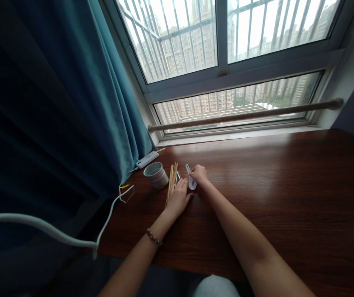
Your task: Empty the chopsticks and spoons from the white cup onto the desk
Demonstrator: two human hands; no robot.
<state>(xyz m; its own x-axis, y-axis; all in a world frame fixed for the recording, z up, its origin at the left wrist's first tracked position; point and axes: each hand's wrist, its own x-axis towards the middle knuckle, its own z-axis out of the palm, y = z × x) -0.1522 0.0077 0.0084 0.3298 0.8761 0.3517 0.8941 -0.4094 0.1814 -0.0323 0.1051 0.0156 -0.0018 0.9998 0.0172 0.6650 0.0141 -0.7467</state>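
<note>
A bundle of wooden chopsticks (pixel 171 180) lies on the dark wooden table (pixel 272 185), pointing away from me. My left hand (pixel 178 199) rests flat over their near end, fingers apart. A white ceramic spoon (pixel 191 179) with a blue mark lies just right of the chopsticks; my right hand (pixel 199 174) is closed on it. A small metal utensil (pixel 179 175) shows between the chopsticks and the spoon. A white cup (pixel 156 175) stands left of the chopsticks.
A white power strip (pixel 146 160) lies at the table's back left corner, its cable (pixel 40 225) trailing off the left edge. A teal curtain (pixel 71 103) hangs at the left. The window (pixel 226 62) and a rod (pixel 245 115) run along the back.
</note>
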